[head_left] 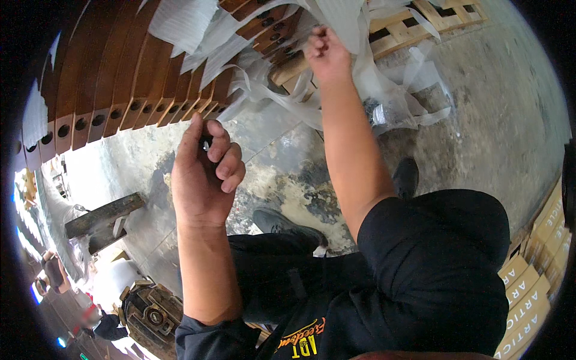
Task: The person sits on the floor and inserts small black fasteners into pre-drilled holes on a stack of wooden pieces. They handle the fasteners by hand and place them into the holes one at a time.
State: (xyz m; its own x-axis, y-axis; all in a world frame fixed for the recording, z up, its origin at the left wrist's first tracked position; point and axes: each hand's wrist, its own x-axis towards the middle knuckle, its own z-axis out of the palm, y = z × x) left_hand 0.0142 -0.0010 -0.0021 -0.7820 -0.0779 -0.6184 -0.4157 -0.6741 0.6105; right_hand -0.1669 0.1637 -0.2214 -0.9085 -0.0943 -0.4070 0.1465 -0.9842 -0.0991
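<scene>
Boards of reddish-brown wood, long and flat [141,60], stand side by side in a row at the upper left, their long axes running away from the person and their ends, bored with round dark holes, turned toward the left hand [206,165]. The governing relation is between these ends and that hand: it is the nearer of the two to the row's lower edge, with the thumb directed along the boards, its tip overlapping the right-hand part of that edge; contact cannot be determined. Its grip is loosely curled, with a small bright spot visible behind the fingers; whether this is a held piece cannot be told. The right hand [329,54] lies well apart, beyond the row's right end, beside torn white foam sheeting [345,18] and to the right of a second group of brown board ends with dark holes [287,29]. Its fingers are bent toward the palm; whether they hold anything cannot be told. A pale slatted wooden pallet [414,36] rests on the mottled grey floor [480,90] farther right.
</scene>
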